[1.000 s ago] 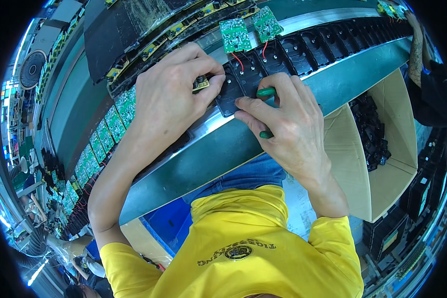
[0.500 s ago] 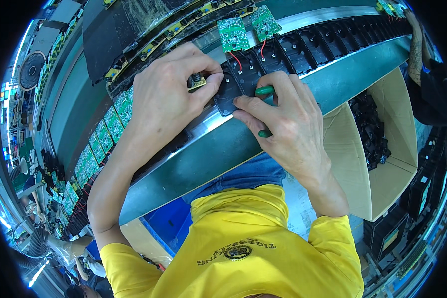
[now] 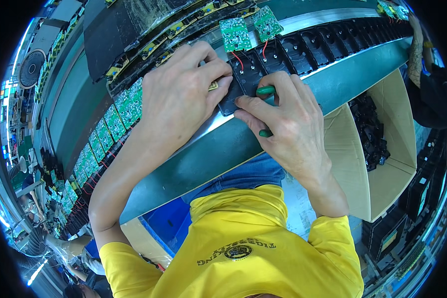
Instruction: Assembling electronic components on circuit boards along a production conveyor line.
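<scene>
My left hand (image 3: 186,89) is closed at the near end of a row of black plastic cases (image 3: 303,54). Between its thumb and fingers pokes the yellowish edge of a small circuit board (image 3: 213,86); most of it is hidden. My right hand (image 3: 290,114) is wrapped round a tool with green handles (image 3: 265,90), whose working end I cannot make out. The right thumb and fingertips rest at the near edge of a black case (image 3: 230,103). Just beyond, two green circuit boards (image 3: 235,35) stand at the far side of the cases, joined to them by red wires (image 3: 238,60).
More green boards (image 3: 104,136) line the left side, with red wires. A rack of yellow-edged boards (image 3: 179,30) lies behind my left hand. At right, an open carton (image 3: 385,186) holds black parts. Another person's arm (image 3: 416,49) reaches in at the far right.
My left hand has moved right, closer to my right hand, and its board is now mostly covered by the fingers. The cases have shifted slightly right. My right hand stays nearly in place.
</scene>
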### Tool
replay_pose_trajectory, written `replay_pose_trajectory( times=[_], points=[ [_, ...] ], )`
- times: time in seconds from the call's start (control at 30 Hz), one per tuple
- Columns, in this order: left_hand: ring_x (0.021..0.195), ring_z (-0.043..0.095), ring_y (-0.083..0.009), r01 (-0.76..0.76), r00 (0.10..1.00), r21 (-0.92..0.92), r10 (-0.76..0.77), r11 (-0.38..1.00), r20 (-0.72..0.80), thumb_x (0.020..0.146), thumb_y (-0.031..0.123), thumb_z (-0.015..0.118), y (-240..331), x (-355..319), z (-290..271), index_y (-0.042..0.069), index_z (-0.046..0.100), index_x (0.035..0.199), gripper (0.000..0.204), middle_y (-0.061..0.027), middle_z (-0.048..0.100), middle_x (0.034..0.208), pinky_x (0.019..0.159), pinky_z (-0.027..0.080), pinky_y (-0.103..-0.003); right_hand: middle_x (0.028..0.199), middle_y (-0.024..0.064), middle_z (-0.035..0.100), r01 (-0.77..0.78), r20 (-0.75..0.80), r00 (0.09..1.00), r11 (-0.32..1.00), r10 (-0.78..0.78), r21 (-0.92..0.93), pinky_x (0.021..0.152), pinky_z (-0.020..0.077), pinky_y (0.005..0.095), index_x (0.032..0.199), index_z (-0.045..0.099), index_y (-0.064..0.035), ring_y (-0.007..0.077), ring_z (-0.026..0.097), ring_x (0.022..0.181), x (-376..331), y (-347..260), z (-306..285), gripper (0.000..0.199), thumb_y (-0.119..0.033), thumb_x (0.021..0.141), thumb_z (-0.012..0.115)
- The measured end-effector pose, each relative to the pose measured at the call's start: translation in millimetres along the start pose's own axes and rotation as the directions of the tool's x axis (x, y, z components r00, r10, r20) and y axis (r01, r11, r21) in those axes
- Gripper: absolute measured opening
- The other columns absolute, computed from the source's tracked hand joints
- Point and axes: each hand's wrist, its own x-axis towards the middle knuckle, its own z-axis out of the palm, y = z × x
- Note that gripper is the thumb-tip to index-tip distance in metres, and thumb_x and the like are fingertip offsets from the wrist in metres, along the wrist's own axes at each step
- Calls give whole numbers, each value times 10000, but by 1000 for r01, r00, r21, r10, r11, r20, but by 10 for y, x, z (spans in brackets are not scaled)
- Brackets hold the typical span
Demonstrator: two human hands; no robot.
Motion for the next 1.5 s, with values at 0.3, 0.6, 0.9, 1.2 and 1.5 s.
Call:
replay_pose_trajectory(
  times=[0.3,0.6,0.9,1.2,1.5],
  points=[
    [952,709,-248,81,994,28,-83,996,69,983,201,819,6,-54,-90,113,865,965,101,-36,686,1121,736,582,-384,863,6,568,-7,-45,952,168,303,986,654,390,266,1089,665,-59,109,457,740,900,-274,50,331,-324,1201,500],
    [946,711,-279,185,973,-69,-173,980,154,955,210,812,-30,-33,-97,114,873,922,119,-62,688,1103,738,582,-410,841,-6,560,-34,76,951,-145,299,989,656,374,257,1106,638,-59,95,448,739,1063,-34,549,417,-385,1248,421],
    [936,710,-292,202,969,-112,-183,973,165,932,207,809,-54,-11,-49,115,866,892,115,-74,687,1077,737,584,-426,866,7,573,-123,149,955,-114,257,986,671,388,272,1144,648,-52,111,458,745,1086,44,717,374,-368,1214,462],
    [910,704,-334,255,946,-102,-227,961,230,913,208,811,-45,90,-190,84,838,861,137,-105,695,1032,744,588,-450,1006,32,611,-33,0,961,114,276,993,720,436,269,1425,710,-41,137,501,824,885,-159,203,430,-151,1011,740],
    [1060,758,-367,288,762,-203,-95,936,641,919,175,821,-292,592,-683,47,777,1280,385,-113,768,1296,884,596,-458,1166,80,639,126,69,991,986,-119,-109,824,515,354,977,920,-147,199,601,953,41,-77,-3,60,-159,919,931]
  ],
)
